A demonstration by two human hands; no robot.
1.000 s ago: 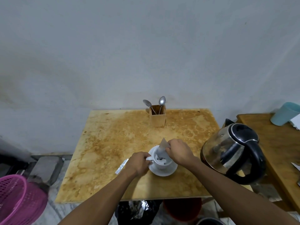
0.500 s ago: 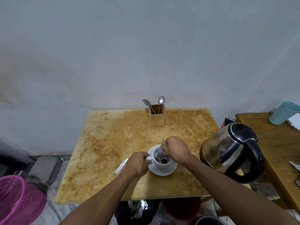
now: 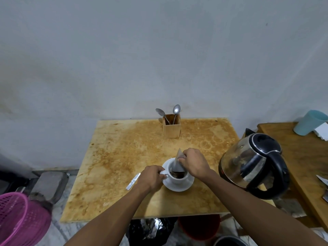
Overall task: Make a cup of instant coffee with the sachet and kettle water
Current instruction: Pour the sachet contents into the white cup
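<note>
Two hands: left hand [image 3: 150, 178] gripping one cup [image 3: 177, 176], right hand [image 3: 194, 163] pinching one sachet [image 3: 177, 164], two spoons [image 3: 176, 110]

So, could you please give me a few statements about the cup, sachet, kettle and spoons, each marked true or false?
1. The right hand tips the sachet over the cup. True.
2. The left hand holds a spoon. False: it holds the cup's handle; both spoons stand in the wooden holder.
3. The cup sits on a saucer. True.
4. The kettle is being poured. False: it stands untouched, right of the cup.
5. The cup is empty. False: brown powder lies inside.
</note>
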